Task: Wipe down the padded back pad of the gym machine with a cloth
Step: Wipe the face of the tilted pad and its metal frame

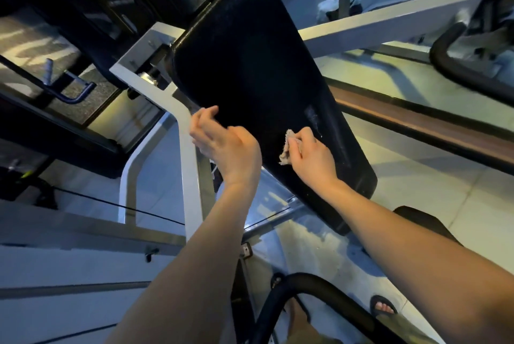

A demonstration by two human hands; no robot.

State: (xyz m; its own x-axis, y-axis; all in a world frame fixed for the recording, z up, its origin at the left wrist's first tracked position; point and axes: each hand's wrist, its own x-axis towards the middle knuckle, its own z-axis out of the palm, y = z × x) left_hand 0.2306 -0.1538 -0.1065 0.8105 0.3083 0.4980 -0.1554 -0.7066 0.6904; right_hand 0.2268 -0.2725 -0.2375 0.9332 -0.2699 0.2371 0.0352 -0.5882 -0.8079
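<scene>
Black curved bar (314, 296) (foreground) below cloth (286, 149) on back pad (250, 71).

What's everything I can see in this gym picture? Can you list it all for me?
back pad: one, black, tilted across the middle
cloth: one, beige, pressed on the pad's lower part
machine frame: one, white, left of the pad
curved bar: one, black, bottom centre
floor: pale tiles, right side
sandalled foot: one, black strap, bottom right
left hand: one, open, at the pad's left edge
right hand: one, gripping the cloth
</scene>
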